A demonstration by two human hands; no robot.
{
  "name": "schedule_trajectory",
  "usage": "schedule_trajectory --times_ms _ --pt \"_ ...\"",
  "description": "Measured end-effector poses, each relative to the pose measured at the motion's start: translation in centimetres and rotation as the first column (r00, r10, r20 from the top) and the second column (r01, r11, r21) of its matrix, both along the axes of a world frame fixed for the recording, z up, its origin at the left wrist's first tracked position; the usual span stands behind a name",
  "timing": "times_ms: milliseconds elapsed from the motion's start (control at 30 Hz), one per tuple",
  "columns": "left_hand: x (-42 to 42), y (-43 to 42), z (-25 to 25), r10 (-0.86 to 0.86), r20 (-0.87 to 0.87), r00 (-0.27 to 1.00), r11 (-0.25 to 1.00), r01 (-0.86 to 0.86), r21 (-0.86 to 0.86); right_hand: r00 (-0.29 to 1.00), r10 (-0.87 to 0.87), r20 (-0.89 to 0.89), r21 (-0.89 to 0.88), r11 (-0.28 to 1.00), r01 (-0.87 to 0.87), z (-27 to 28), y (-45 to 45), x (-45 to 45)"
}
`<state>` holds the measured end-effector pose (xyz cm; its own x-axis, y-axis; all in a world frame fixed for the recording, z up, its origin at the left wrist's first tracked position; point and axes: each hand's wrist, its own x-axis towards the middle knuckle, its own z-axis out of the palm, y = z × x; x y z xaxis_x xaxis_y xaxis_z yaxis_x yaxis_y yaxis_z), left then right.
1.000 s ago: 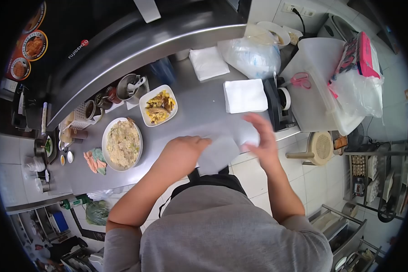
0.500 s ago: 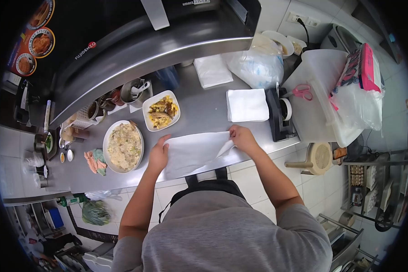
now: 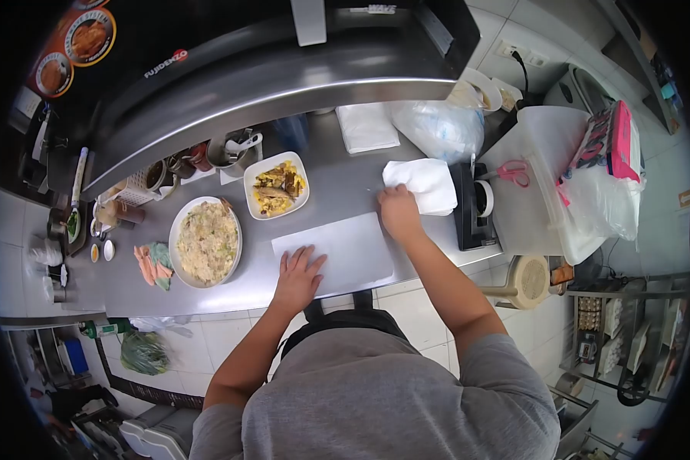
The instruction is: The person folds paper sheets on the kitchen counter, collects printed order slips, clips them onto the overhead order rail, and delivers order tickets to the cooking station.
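Note:
A white paper sheet [image 3: 353,249] lies flat on the steel counter near the front edge. My left hand [image 3: 299,280] rests on its left part, fingers spread and stretched out. To the right sits a stack of white paper sheets [image 3: 429,188], its top sheet wrinkled and raised. My right hand [image 3: 399,208] is at the stack's near left corner, fingers closed together on the top sheet's edge; the fingertips are partly hidden. Behind the flat sheet stands a square white dish [image 3: 303,201] of yellow and brown food. Left of it is an oval bowl of rice [image 3: 207,244].
A black tape dispenser [image 3: 468,218] and a clear plastic bin [image 3: 529,199] with pink scissors [image 3: 511,173] stand at the right. Another white paper stack [image 3: 366,129] and a plastic bag [image 3: 441,130] lie behind. A steel oven front [image 3: 268,115] overhangs the counter's back.
The sheet held up between both hands now lies flat on the counter. My left hand has settled onto it; my right hand has let go and moved to the paper stack, whose top sheet is disturbed.

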<state>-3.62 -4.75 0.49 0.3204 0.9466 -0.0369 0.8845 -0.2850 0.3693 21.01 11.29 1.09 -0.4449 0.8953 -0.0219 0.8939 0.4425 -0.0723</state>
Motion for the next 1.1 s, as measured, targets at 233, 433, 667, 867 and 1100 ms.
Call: schedule_trajectory --times_ms 233,433,667,867,1100 --pt "-0.5 -0.8 -0.3 -0.008 -0.014 1.000 1.000 0.009 0.012 0.865 -0.351 -0.359 0.139 0.896 0.421 1.9 -0.8 0.6" --pt "2.6 0.9 -1.5 -0.145 0.004 0.989 0.989 0.144 0.038 0.950 -0.302 -0.076 0.081 0.948 0.308 -1.8 0.5 0.5" --pt "2.9 0.8 -1.9 -0.075 -0.008 0.997 0.996 0.075 0.044 0.963 0.021 -0.267 0.040 0.999 -0.010 2.1 -4.8 5.2" --pt "3.2 1.0 -1.5 -0.065 0.022 0.998 0.997 0.065 0.039 0.898 -0.112 -0.426 -0.070 0.993 0.090 1.4 -4.0 4.2" --pt "3.0 1.2 0.1 -0.057 0.086 0.995 0.998 0.055 0.018 0.839 -0.117 -0.532 -0.016 0.992 0.128 -0.1 -3.0 5.3"
